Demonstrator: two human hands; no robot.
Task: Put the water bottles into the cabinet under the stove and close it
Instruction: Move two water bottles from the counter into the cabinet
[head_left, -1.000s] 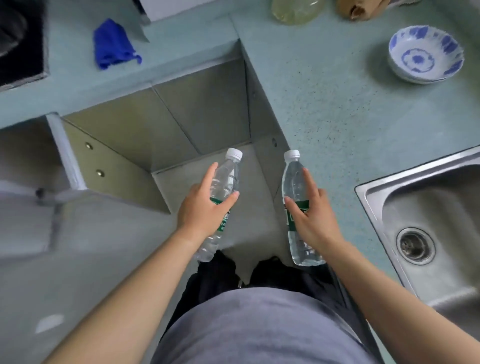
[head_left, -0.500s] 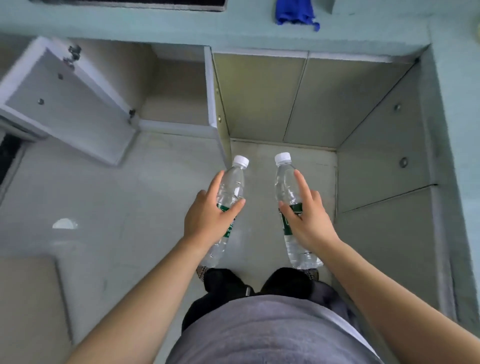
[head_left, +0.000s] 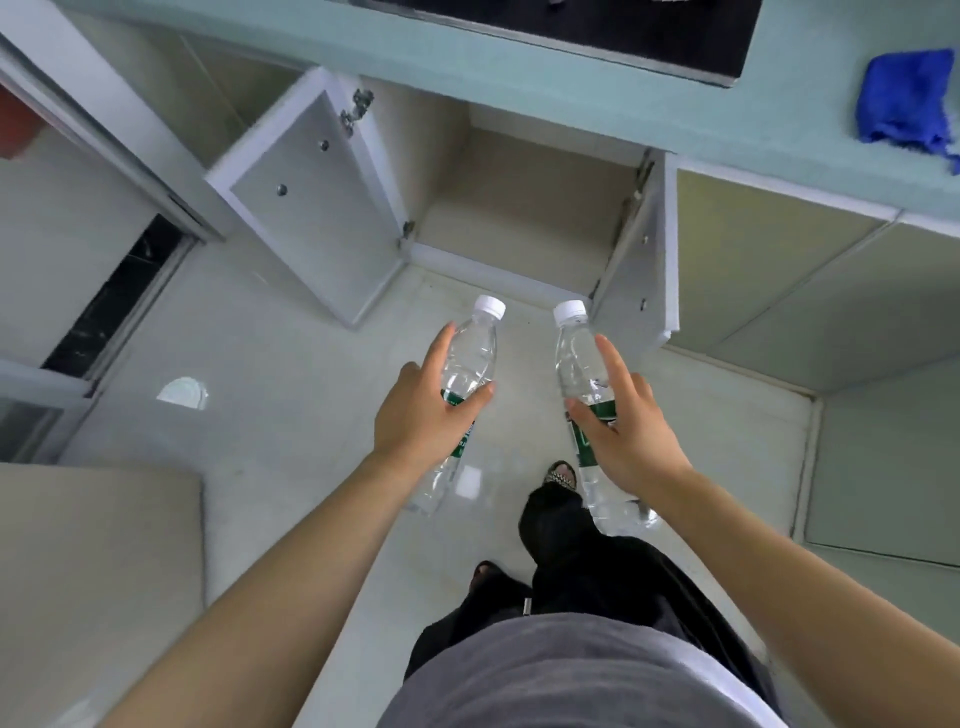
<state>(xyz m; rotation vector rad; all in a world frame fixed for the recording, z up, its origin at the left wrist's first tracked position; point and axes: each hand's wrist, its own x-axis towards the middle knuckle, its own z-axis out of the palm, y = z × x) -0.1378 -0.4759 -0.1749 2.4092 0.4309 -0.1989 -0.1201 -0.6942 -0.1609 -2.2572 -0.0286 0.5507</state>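
Bottles in both hands, caps aimed at the open cabinet (head_left: 524, 208) straight ahead under the stove (head_left: 597, 26). Left hand (head_left: 421, 415) wraps the left bottle (head_left: 470, 358); right hand (head_left: 628, 436) wraps the right bottle (head_left: 579, 358), slightly nearer the opening. Both doors stand wide.

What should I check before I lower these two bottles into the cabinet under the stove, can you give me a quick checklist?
1. Left hand holds the left bottle firmly: ok, fingers wrapped around the label.
2. Right hand holds the right bottle firmly: ok.
3. Caps on both bottles: ok, white caps in place.
4. Cabinet under the stove open: ok, left door and right door both swung out.
5. Space on the cabinet floor: ok for the part in view; the back is hidden by the countertop.
6. Floor path to the cabinet clear: ok.
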